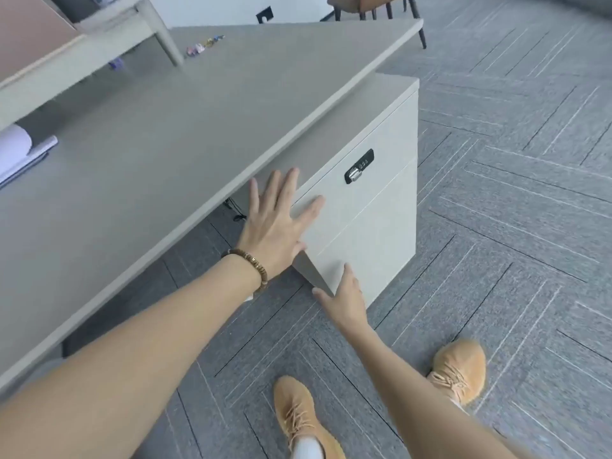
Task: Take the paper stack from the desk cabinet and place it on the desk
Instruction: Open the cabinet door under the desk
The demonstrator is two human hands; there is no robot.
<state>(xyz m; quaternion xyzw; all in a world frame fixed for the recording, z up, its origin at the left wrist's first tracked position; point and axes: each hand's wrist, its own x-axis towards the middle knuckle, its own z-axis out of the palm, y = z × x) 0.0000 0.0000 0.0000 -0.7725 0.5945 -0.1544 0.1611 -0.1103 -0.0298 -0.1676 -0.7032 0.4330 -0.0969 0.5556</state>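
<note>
A pale grey desk cabinet (371, 226) with drawer fronts and a black combination lock (359, 166) stands under the right end of the grey desk (172, 127). My left hand (278, 223), with a bead bracelet on the wrist, lies flat with spread fingers on the cabinet's upper left corner, just below the desk edge. My right hand (344, 299) touches the cabinet's lower left corner with its fingertips. All drawers look shut. No paper stack shows at the cabinet; its inside is hidden.
White sheets and a rolled paper (16, 154) lie at the desk's left edge. Small coloured items (202, 46) sit far back near a raised shelf leg (162, 34). Chair legs (420, 34) stand beyond the desk. My tan shoes (298, 415) are on grey carpet tiles.
</note>
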